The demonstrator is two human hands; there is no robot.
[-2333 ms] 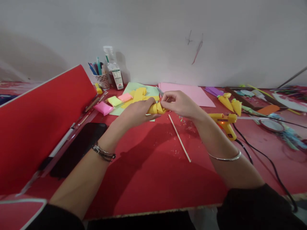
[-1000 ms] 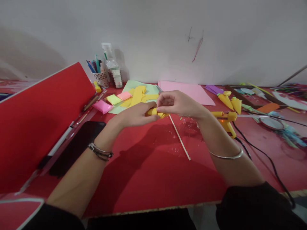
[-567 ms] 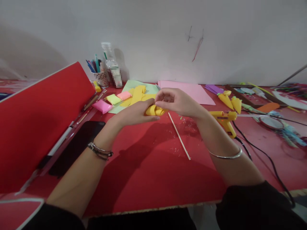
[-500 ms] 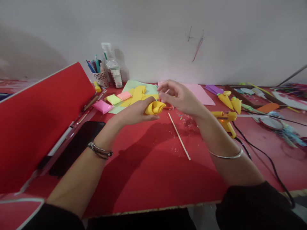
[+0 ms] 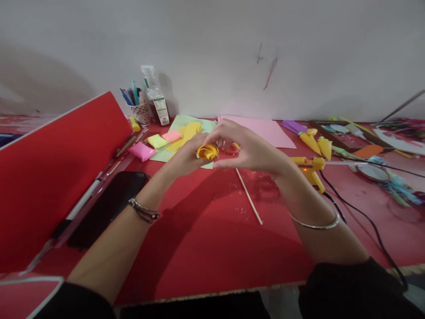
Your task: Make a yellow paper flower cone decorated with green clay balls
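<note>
A coiled yellow paper strip, its spiral end facing me, is held above the table between both hands. My left hand wraps round it from the left with closed fingers. From the right, my right hand curves in, its thumb and fingertips closed at the roll's edge. Below the right hand a thin pale wooden stick lies on the red table. Behind the hands, more yellow strips rest on a pale green sheet.
Right of my hands is a yellow glue gun with a lit orange light and a cable. Yellow and purple paper pieces lie behind it. At left are a phone, a red board, clay packets, a pen cup and a bottle.
My right hand has come down and left from above the roll to grip its right side. The coil's open end has turned more toward me.
</note>
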